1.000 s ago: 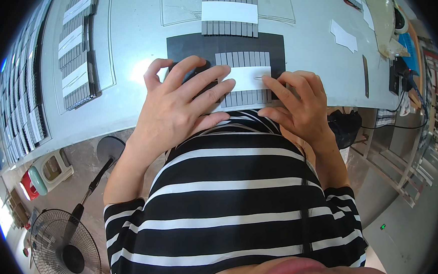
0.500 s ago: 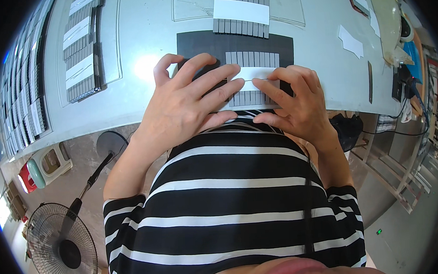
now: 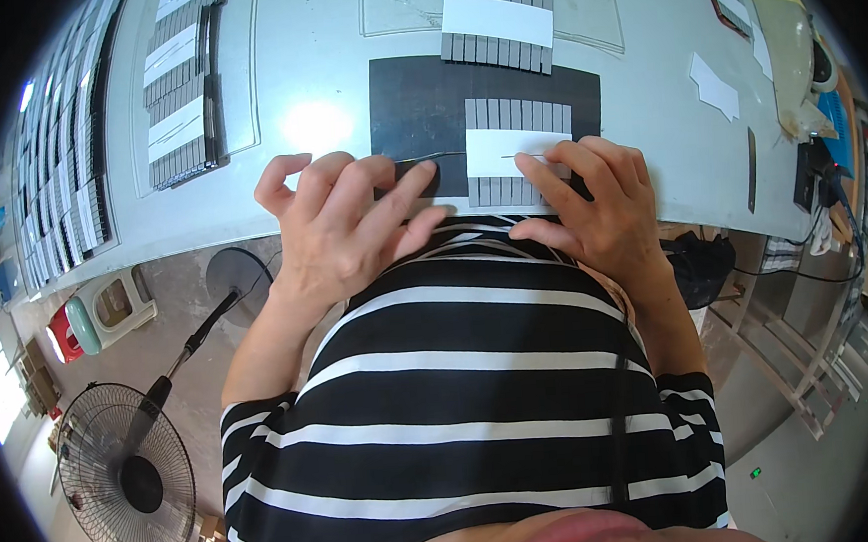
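Note:
A flat row of narrow grey strips [image 3: 518,111] lies across a black mat [image 3: 583,103] at the table's near edge. A white paper band [image 3: 491,154] crosses its middle. My right hand [image 3: 593,197] rests at its right side, index fingertip on the band, thumb apart and lower. A short dark line shows on the band beside that fingertip. Left of the strips, over the mat, is my left hand [image 3: 347,222], fingers bent and apart. A thin dark line [image 3: 447,155] runs from near its fingertips to the band; whether the hand touches it, I cannot tell.
Another banded row of strips [image 3: 496,21] lies just beyond the mat. Stacked banded bundles [image 3: 179,128] stand at the left, with long rows [image 3: 65,164] farther left. A white paper piece [image 3: 714,85] and a dark narrow bar [image 3: 752,170] lie right. A fan [image 3: 141,483] stands lower left.
My left hand has drawn back to the left, off the strips and band. My right hand stays at the band's right side. The whole view has shifted slightly.

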Demonstrator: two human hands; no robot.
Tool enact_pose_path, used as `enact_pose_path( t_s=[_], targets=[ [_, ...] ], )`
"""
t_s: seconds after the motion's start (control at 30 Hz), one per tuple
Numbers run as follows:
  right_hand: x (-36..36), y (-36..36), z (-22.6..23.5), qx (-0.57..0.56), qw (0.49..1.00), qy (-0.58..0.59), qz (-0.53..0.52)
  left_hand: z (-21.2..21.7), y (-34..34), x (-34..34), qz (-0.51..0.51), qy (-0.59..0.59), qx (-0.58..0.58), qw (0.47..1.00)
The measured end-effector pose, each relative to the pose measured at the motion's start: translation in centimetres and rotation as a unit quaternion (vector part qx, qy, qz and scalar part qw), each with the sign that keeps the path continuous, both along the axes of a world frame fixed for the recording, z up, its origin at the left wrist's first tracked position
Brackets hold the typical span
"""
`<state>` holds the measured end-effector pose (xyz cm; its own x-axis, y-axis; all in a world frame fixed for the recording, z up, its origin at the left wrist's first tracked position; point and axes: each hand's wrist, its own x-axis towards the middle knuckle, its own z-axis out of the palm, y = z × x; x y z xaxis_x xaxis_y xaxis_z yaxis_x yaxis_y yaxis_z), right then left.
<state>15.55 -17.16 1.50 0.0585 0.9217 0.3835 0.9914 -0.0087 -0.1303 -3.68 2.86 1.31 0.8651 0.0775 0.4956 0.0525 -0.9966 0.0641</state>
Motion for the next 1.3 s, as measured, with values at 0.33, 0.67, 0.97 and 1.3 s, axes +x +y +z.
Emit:
enact_pose_path(
  t_s=[0.33, 0.67, 0.97, 1.3],
  targets=[
    [0.0, 0.1, -0.2, 0.001, 1.000, 0.002, -0.001, 0.6, -1.7, 1.9, 0.004, 0.017, -0.085, 0.996],
    [0.1, -0.1, -0.2, 0.006, 1.000, 0.018, 0.006, 0.5, -2.4, 2.8, -0.004, 0.035, -0.036, 0.999],
    [0.0, 0.0, -0.2, 0.003, 1.000, 0.028, 0.000, 0.5, -2.5, 3.6, 0.017, 0.011, -0.031, 0.999],
    [-0.2, -0.1, -0.5, 0.007, 1.000, 0.027, -0.002, 0.2, -2.6, 4.4, -0.022, 0.024, -0.041, 0.999]
  ],
)
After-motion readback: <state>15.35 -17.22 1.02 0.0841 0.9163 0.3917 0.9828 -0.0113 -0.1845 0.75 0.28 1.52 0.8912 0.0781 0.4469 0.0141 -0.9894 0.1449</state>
